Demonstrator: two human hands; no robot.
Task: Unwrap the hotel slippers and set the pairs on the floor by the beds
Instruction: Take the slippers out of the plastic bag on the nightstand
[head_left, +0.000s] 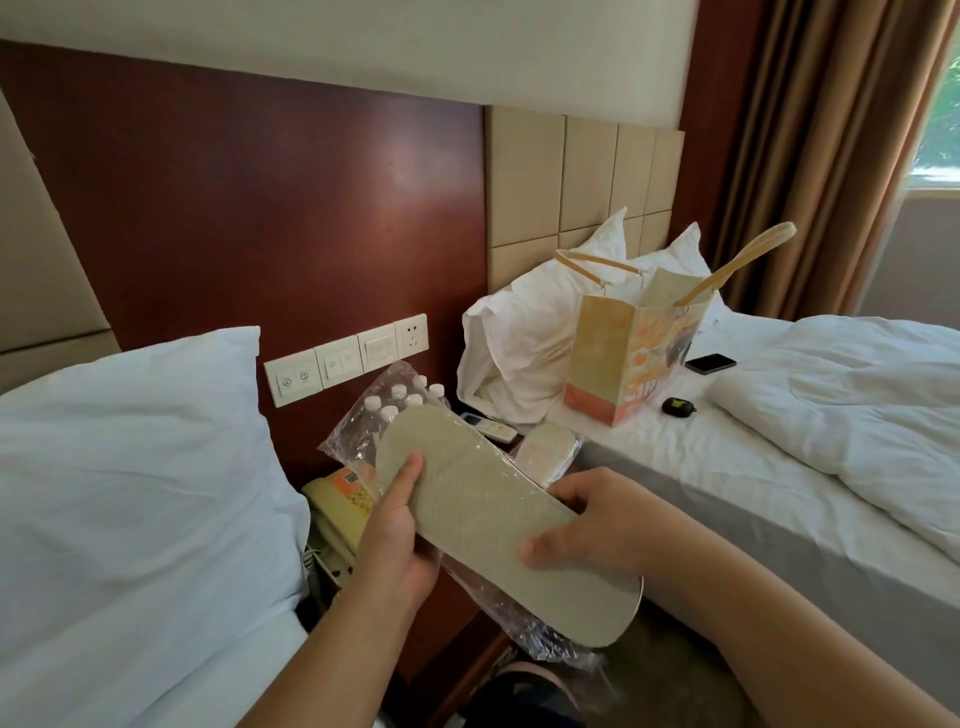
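Note:
I hold a flat beige hotel slipper (488, 509) sole-up in the gap between two beds. My left hand (400, 530) grips its left edge, thumb lying on the sole near the toe end. My right hand (587, 519) grips the right edge, thumb on top of the sole. Crinkled clear plastic wrap (524, 623) hangs under the slipper, and more of it sticks out behind the toe end. Another wrapped slipper (545, 452) lies on the nightstand just behind.
A nightstand holds a pack of water bottles (400, 400), a beige telephone (337, 514) and a remote (493, 427). The left bed (130, 493) has a white pillow. On the right bed (779, 447) stand a paper bag (623, 358), a phone (710, 362) and a small black case (679, 406).

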